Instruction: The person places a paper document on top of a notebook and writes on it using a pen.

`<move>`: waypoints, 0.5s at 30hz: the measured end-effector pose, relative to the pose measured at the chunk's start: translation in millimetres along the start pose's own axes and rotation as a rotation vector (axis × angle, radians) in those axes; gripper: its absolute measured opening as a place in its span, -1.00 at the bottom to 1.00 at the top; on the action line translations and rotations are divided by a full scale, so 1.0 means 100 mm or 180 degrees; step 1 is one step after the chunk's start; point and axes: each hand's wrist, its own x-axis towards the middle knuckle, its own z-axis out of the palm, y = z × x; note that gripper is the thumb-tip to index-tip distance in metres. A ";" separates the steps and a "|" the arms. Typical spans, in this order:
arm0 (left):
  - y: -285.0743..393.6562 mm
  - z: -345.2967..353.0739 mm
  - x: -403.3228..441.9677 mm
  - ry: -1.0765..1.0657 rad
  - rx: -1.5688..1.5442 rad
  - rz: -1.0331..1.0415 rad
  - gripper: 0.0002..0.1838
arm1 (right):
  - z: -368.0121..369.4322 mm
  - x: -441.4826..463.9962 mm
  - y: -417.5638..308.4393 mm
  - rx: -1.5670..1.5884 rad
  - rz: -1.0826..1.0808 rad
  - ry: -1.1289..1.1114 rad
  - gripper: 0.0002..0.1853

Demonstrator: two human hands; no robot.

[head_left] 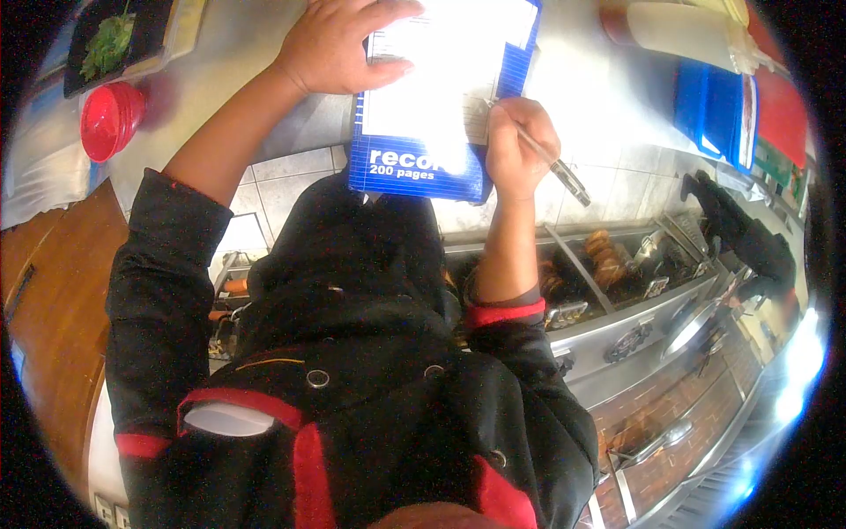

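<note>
A blue record book (414, 181), printed "200 pages" along its near edge, lies on the light work surface. White paper (410, 110) covers much of it, and glare washes out most of the writing. My left hand (339, 48) rests flat on the paper's left side, thumb and fingers apart. On the right side of the book, my right hand (522, 145) grips a pen (568, 181). The pen's tip is down at the paper, while its rear end points toward me.
Red bowls (113, 122) and leafy greens (108, 46) on a dark tray are at left. A blue container (714, 115) and a pale bottle (679, 35) stand at right. Below are metal trays with food (608, 260). Another person in dark clothes (753, 238) is far right.
</note>
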 end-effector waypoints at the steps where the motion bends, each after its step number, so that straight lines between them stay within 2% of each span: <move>1: 0.00 0.00 0.00 0.0001 0.0008 -0.0006 -0.29 | 0.00 0.00 0.01 0.0000 0.0000 0.0000 -0.96; 15: 0.01 0.00 0.00 0.0040 0.0076 0.0036 -0.28 | -0.01 -0.02 0.03 -0.0005 0.0093 -0.0150 -0.95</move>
